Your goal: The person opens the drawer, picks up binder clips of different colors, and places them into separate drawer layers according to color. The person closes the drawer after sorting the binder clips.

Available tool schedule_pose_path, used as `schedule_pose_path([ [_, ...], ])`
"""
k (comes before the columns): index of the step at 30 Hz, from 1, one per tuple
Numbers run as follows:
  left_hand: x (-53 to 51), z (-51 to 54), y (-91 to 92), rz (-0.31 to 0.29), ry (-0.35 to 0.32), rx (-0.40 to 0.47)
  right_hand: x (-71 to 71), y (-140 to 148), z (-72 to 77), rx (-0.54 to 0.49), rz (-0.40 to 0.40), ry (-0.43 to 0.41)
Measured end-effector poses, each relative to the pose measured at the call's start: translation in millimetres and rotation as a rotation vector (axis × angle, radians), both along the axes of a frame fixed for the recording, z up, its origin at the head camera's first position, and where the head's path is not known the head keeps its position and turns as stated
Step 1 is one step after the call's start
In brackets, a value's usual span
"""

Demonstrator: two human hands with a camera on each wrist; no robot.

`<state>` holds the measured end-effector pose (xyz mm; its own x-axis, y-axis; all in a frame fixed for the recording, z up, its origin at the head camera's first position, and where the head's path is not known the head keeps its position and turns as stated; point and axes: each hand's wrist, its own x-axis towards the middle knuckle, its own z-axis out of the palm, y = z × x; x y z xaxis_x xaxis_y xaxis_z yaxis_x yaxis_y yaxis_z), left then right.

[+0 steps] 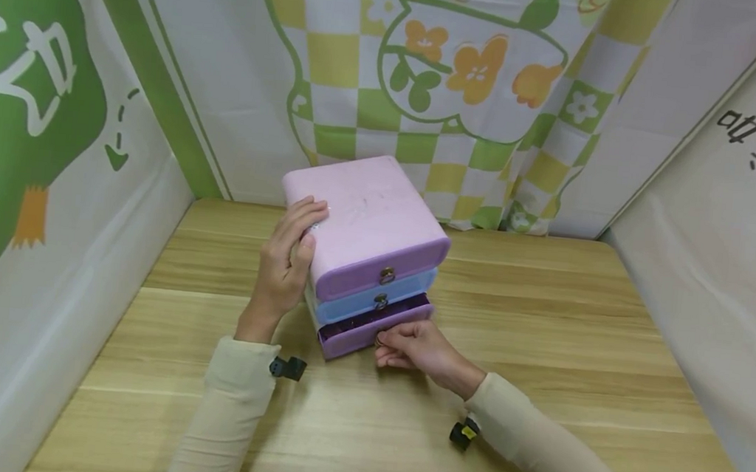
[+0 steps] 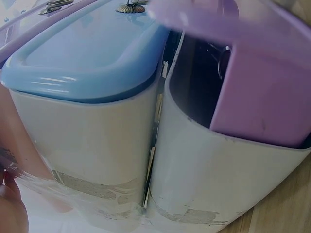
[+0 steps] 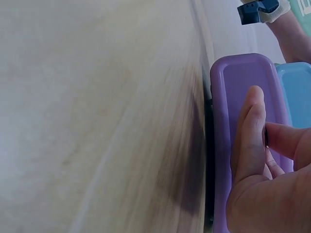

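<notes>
A small three-drawer box with a pink top stands on the table. My left hand rests against its upper left edge, fingers on the top. The bottom purple drawer is partly pulled out, with a dark inside. At its front, my right hand pinches the small ring pull between thumb and fingers. Above it the blue drawer and the top purple drawer are closed. In the left wrist view, the pulled-out drawer's purple side shows beyond its white casing.
The wooden table spreads around the box. A patterned curtain hangs behind it, with printed cloth walls at left and right. Small black cameras sit on both wrists. Clear tape clings to the box's side.
</notes>
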<state>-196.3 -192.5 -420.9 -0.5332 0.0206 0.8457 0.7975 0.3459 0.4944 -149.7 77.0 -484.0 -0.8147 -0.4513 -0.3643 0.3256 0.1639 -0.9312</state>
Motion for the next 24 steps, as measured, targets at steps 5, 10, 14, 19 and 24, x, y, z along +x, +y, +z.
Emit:
schedule_pose_path([
  [5,-0.1,-0.4,-0.5,0.002,0.001,-0.003,-6.9,-6,-2.0,0.007,-0.016,0.012],
  [10,-0.2,-1.4,0.0,0.002,-0.008,-0.005,-12.3,-9,-2.1,0.007,-0.02,0.028],
  [14,-0.1,-2.2,1.4,0.0,-0.013,-0.006,-14.8,-10,-2.2,0.014,-0.02,0.029],
  [19,-0.6,-0.9,2.1,0.0,-0.004,0.0,-17.5,-11,-1.0,0.011,-0.016,0.029],
  [24,-0.2,-0.1,1.3,0.006,0.001,0.002,-20.0,-14,-0.1,-0.01,-0.015,0.038],
])
